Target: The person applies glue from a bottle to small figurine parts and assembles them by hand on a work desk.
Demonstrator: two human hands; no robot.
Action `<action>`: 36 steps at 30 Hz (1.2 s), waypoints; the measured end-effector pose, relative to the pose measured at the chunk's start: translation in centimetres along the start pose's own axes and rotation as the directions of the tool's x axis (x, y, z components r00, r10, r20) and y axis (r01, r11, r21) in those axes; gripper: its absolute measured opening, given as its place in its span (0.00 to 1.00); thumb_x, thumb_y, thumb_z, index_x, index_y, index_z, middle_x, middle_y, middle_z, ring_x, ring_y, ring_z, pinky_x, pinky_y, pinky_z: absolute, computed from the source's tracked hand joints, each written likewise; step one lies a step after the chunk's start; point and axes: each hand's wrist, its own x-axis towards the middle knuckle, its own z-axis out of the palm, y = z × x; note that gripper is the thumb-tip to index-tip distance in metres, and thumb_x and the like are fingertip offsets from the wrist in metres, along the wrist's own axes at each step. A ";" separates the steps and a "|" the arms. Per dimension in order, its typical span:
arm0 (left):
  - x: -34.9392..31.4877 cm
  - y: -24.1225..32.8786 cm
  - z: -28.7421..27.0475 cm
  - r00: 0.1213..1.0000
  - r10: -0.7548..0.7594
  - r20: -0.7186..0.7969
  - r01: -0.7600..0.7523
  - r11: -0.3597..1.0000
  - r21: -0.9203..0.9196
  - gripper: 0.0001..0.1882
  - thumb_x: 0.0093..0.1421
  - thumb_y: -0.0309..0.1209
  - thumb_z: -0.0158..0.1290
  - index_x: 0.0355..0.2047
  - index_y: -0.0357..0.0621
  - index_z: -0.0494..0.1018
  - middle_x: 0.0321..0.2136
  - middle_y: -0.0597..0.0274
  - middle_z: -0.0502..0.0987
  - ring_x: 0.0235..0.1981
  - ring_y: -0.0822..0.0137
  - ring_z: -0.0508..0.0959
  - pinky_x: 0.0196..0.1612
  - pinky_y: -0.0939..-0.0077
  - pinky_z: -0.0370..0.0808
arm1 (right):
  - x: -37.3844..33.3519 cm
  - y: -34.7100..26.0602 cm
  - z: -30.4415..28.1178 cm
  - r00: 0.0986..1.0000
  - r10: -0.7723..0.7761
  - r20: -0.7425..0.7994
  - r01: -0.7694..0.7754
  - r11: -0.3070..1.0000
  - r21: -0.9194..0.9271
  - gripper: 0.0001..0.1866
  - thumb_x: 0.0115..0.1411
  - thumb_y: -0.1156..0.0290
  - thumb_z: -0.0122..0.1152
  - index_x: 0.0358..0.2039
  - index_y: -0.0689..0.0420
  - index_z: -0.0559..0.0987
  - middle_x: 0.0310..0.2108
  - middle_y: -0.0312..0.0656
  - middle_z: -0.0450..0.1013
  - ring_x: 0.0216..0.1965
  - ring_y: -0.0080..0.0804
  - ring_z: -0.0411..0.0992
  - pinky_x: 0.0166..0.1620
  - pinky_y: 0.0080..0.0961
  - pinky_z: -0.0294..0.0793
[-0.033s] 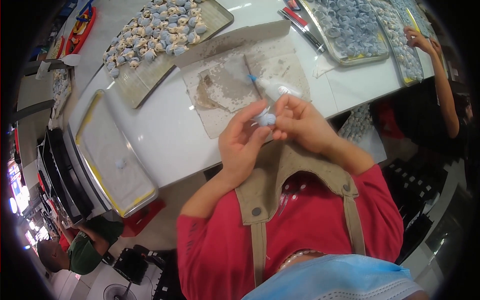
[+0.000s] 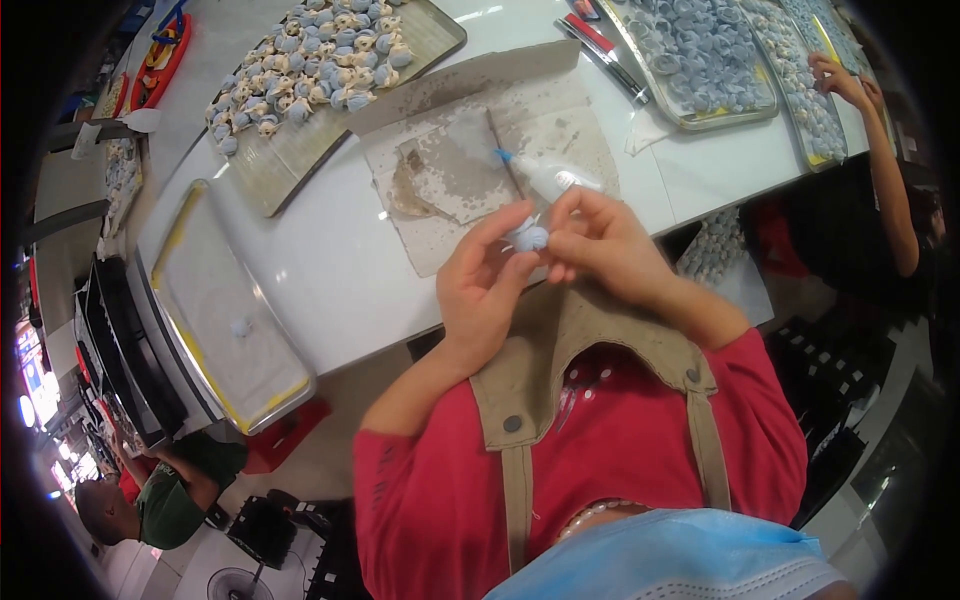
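White bench (image 2: pixel 330 270), landmark for all entries. Long metal tray (image 2: pixel 215 330) at its left end, almost bare save one small piece; second tray (image 2: pixel 300 150) toward the far left corner, heaped with small blue-and-cream pieces; further trays of blue pieces (image 2: pixel 700 60) at the far right, a co-worker's hand (image 2: pixel 840 80) on them. Stained paper sheet (image 2: pixel 480 170) at bench centre, a glue bottle (image 2: pixel 545 178) lying on it, nozzle pointing far-left. Left hand (image 2: pixel 485 290) and right hand (image 2: pixel 600 245) meet over the near edge, both grips closed on one small blue piece (image 2: pixel 530 238); piece sits between the fingertips, bottle just beyond, nearer the right hand
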 end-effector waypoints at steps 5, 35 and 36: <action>-0.1 0.1 0.9 0.998 -0.015 -0.069 0.012 0.999 -0.049 0.21 0.58 0.19 0.49 0.53 0.34 0.62 0.44 0.62 0.69 0.42 0.76 0.70 0.45 0.84 0.68 | -0.3 0.8 0.3 0.701 -0.683 0.203 0.472 0.231 -0.851 0.12 0.48 0.78 0.64 0.36 0.60 0.76 0.26 0.38 0.73 0.26 0.25 0.71 0.27 0.18 0.69; -0.2 1.2 1.2 0.988 0.082 0.135 -0.114 0.961 0.254 0.16 0.53 0.21 0.55 0.44 0.35 0.72 0.40 0.55 0.76 0.40 0.71 0.75 0.43 0.81 0.70 | -1.1 -2.3 -1.1 0.903 -0.290 0.317 0.430 0.618 -0.658 0.23 0.50 0.73 0.63 0.47 0.64 0.72 0.43 0.44 0.73 0.46 0.29 0.71 0.50 0.24 0.68; -0.1 1.3 1.3 0.988 0.078 0.135 -0.110 0.961 0.253 0.16 0.53 0.21 0.55 0.44 0.35 0.72 0.40 0.55 0.76 0.40 0.71 0.75 0.43 0.81 0.70 | -1.1 -2.3 -1.2 0.888 -0.322 0.328 0.459 0.599 -0.656 0.21 0.50 0.74 0.63 0.46 0.64 0.73 0.42 0.44 0.74 0.45 0.29 0.71 0.49 0.23 0.69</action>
